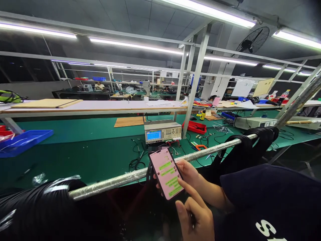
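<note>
A black smartphone [167,174] with green chat bubbles on its lit screen is tilted at the middle of the view. My right hand [188,171] holds it from the right side and behind, with fingertips showing at its left edge. My left hand [197,216] is below and to the right of the phone. Its index finger stretches to the lower right of the screen, its thumb is apart, and another finger is bent. Nothing is held in it.
A metal rail [107,184] with black cable bundles [47,204] crosses the view before a green bench [82,160]. There stand a meter [163,131], a red tray [197,127], orange-handled pliers [201,147] and a blue tray [26,142]. People are visible far behind.
</note>
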### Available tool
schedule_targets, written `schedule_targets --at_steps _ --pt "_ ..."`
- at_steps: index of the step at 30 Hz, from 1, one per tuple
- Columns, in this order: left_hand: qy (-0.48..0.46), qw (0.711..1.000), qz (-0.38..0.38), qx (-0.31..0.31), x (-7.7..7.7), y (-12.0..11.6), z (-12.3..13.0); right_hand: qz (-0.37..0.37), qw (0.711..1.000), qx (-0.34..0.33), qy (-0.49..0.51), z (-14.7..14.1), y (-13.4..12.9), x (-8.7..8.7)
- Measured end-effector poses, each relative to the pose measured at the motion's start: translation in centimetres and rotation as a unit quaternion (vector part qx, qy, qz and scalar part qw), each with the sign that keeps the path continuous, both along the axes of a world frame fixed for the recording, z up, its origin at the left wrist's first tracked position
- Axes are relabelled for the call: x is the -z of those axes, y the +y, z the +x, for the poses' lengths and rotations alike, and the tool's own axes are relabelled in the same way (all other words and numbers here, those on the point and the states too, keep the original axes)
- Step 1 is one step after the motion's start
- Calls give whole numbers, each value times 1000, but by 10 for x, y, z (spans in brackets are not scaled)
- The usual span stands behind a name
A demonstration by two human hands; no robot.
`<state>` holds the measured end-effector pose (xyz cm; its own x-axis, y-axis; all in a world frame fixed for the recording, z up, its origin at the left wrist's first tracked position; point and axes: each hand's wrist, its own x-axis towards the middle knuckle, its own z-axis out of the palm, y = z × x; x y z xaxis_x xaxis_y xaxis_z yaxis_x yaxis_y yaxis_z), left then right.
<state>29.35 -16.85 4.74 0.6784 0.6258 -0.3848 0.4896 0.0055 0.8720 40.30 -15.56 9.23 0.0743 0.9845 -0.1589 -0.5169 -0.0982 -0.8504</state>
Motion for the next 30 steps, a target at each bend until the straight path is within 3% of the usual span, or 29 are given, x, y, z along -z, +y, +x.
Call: schedule_targets --at_steps 4,8,13,19,24,26,30 --pt "-45 994 84 50 12 11 -16 14 1000 1 3 1 -1 1" --pt "16 998 60 13 18 10 -20 35 999 -12 16 1 0 2" --pt "25 996 31 -81 26 -1 -18 45 998 -19 35 2 1 3" --pt "16 999 41 0 33 1 -20 33 999 -13 31 3 0 3" --pt "-9 999 15 -38 28 3 -22 35 998 -17 42 2 0 4" --pt "-13 999 45 -2 24 4 -20 27 999 -12 40 2 0 3" --pt "60 961 177 202 14 5 -12 20 999 -1 36 0 -1 1"
